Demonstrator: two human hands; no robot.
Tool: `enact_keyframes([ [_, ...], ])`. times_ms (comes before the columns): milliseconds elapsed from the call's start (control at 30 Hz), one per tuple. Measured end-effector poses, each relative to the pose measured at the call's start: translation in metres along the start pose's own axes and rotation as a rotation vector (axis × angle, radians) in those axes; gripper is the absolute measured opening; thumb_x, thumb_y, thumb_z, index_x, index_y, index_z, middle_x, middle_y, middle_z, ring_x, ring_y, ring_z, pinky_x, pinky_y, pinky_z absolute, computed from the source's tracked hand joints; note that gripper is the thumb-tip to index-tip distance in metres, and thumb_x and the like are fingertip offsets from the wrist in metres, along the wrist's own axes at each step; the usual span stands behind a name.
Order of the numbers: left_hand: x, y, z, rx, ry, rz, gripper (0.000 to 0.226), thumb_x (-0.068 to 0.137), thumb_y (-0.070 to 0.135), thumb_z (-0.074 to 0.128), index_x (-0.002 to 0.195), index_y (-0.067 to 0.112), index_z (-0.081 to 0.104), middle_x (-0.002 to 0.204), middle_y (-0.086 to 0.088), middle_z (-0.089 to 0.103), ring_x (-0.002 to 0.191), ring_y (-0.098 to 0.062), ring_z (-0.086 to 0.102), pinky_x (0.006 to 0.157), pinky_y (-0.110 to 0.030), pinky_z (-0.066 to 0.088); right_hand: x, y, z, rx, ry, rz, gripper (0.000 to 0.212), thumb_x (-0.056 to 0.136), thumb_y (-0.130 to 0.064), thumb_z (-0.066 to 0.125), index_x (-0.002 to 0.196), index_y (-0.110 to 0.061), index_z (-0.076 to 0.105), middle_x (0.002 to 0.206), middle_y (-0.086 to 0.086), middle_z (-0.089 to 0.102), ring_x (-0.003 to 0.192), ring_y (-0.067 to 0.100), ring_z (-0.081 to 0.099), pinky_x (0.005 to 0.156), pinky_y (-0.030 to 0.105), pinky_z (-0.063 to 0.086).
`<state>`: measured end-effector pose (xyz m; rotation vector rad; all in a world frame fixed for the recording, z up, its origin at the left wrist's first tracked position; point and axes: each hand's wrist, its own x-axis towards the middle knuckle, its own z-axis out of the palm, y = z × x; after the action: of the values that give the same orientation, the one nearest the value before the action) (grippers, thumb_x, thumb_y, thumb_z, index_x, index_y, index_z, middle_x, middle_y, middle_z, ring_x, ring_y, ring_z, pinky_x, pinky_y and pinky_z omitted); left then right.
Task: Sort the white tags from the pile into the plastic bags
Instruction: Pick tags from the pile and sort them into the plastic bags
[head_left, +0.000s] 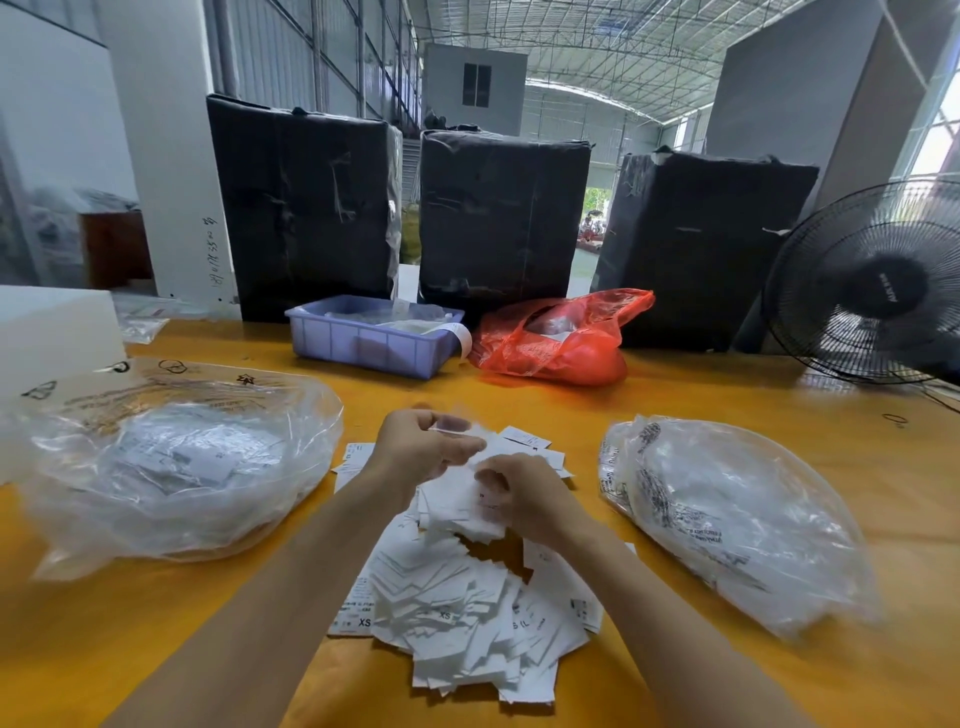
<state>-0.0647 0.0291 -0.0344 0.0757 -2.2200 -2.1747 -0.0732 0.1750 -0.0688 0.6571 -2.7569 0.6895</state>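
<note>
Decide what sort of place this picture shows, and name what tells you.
Probably a warehouse or packing workshop: a high metal-framed roof, three large black-wrapped bales behind the yellow table, and a pile of white tags between clear plastic bags.

A blue tray, red bag and fan flank three dark, perhaps wrapped, bales.

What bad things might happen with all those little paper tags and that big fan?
1. The fan stands at the table's right edge, close to the loose pile of white tags; if it blows, tags might scatter.
2. Both hands, the left hand and the right hand, hold several tags at once, so one may slip out unnoticed.
3. The left bag and the right bag look alike, so a tag might land in the wrong one.
</note>
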Motion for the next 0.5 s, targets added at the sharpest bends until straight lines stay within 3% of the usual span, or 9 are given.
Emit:
enact_keyframes([
  [67, 0.001, -0.001, 0.001, -0.008, 0.000, 0.018, 0.021, 0.069, 0.008, 0.082, 0.085, 0.007, 0.068, 0.072, -0.004, 0.071, 0.055, -0.009, 0.061, 0.048, -0.017, 0.041, -0.002, -0.002, -0.012, 0.169, 0.147, 0.082, 0.025, 0.095, -0.013, 0.052, 0.081, 0.001, 0.067, 0.072, 0.009, 0.058, 0.066, 0.016, 0.044, 0.059, 0.028, 0.025],
  [133, 0.001, -0.001, 0.002, -0.027, -0.008, 0.027, 0.013, 0.072, 0.013, 0.079, 0.081, 0.009, 0.070, 0.070, -0.002, 0.073, 0.059, -0.010, 0.060, 0.050, -0.017, 0.042, -0.004, -0.001, -0.025, 0.457, 0.273, 0.195, 0.031, 0.094, -0.016, 0.056, 0.077, 0.009, 0.065, 0.067, 0.012, 0.054, 0.063, 0.019, 0.044, 0.057, 0.030, 0.032],
  [167, 0.001, -0.001, 0.003, -0.031, -0.014, 0.026, 0.010, 0.074, 0.014, 0.078, 0.080, 0.009, 0.071, 0.069, -0.001, 0.073, 0.059, -0.009, 0.060, 0.049, -0.016, 0.042, -0.005, 0.000, -0.029, 0.627, 0.291, 0.253, 0.029, 0.093, -0.015, 0.058, 0.078, 0.009, 0.065, 0.069, 0.013, 0.057, 0.063, 0.020, 0.049, 0.057, 0.032, 0.040],
  [233, 0.002, 0.000, 0.004, -0.041, -0.029, 0.013, 0.007, 0.075, 0.013, 0.077, 0.079, 0.009, 0.072, 0.069, -0.001, 0.074, 0.057, -0.007, 0.060, 0.047, -0.013, 0.043, -0.009, 0.001, -0.035, 0.867, 0.246, 0.352, 0.018, 0.092, -0.012, 0.059, 0.080, -0.001, 0.067, 0.076, 0.011, 0.065, 0.065, 0.018, 0.060, 0.055, 0.024, 0.052],
  [367, 0.001, 0.001, 0.006, -0.092, -0.059, -0.048, 0.014, 0.069, 0.004, 0.079, 0.081, 0.006, 0.071, 0.070, -0.005, 0.074, 0.056, -0.007, 0.066, 0.047, -0.013, 0.047, -0.016, -0.002, -0.045, 1.115, 0.206, 0.428, 0.010, 0.090, -0.003, 0.059, 0.081, -0.003, 0.063, 0.079, 0.013, 0.064, 0.070, 0.018, 0.065, 0.051, 0.019, 0.052],
  [500, 0.001, 0.002, 0.008, -0.096, -0.072, -0.056, 0.023, 0.063, 0.001, 0.081, 0.082, 0.007, 0.070, 0.068, 0.001, 0.073, 0.055, -0.006, 0.067, 0.049, -0.012, 0.048, -0.018, -0.001, -0.055, 1.177, 0.242, 0.451, 0.004, 0.090, -0.005, 0.059, 0.090, -0.002, 0.062, 0.083, 0.013, 0.064, 0.076, 0.019, 0.065, 0.052, 0.020, 0.053],
])
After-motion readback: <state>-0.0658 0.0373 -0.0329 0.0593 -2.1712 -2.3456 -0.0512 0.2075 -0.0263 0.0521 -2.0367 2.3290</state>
